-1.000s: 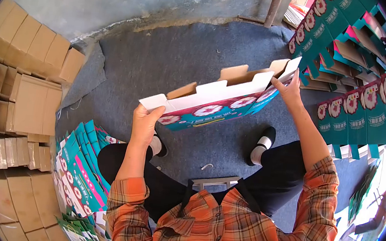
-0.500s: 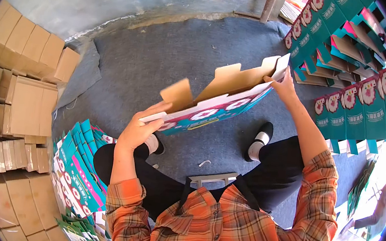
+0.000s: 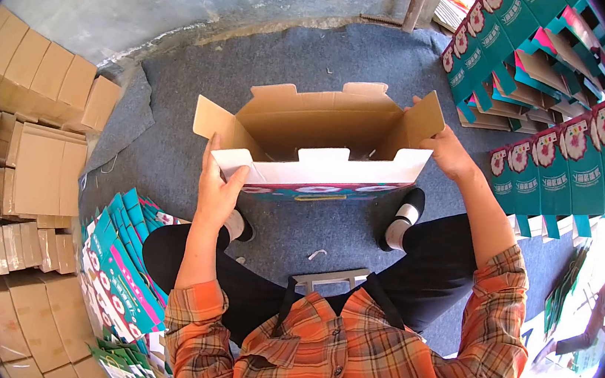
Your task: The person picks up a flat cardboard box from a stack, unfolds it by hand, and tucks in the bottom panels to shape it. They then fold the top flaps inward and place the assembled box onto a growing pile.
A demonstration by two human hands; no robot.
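Note:
Held up in front of me is a cardboard box (image 3: 320, 163), opened out into a rectangle, with its flaps raised and bare brown board inside. Its outer face is printed teal and maroon with white shapes. My left hand (image 3: 219, 188) grips the near left corner, thumb on the white flap. At the right end my right hand (image 3: 447, 149) holds the side wall by the corner, some of its fingers hidden behind the board. Below the box is the dark floor (image 3: 283, 231), with my shoes on either side.
Brown cartons (image 3: 44, 167) are stacked along the left. Flat teal printed boxes (image 3: 122, 265) lean by my left leg. Rows of teal boxes (image 3: 566, 170) stand at the right. A grey wall (image 3: 219, 0) rises ahead. Another person's arm (image 3: 583, 344) shows at the lower right.
The box was nearly flat and tilted; now it is spread open with its inside facing up. My left hand has risen slightly and my right hand has come down a little.

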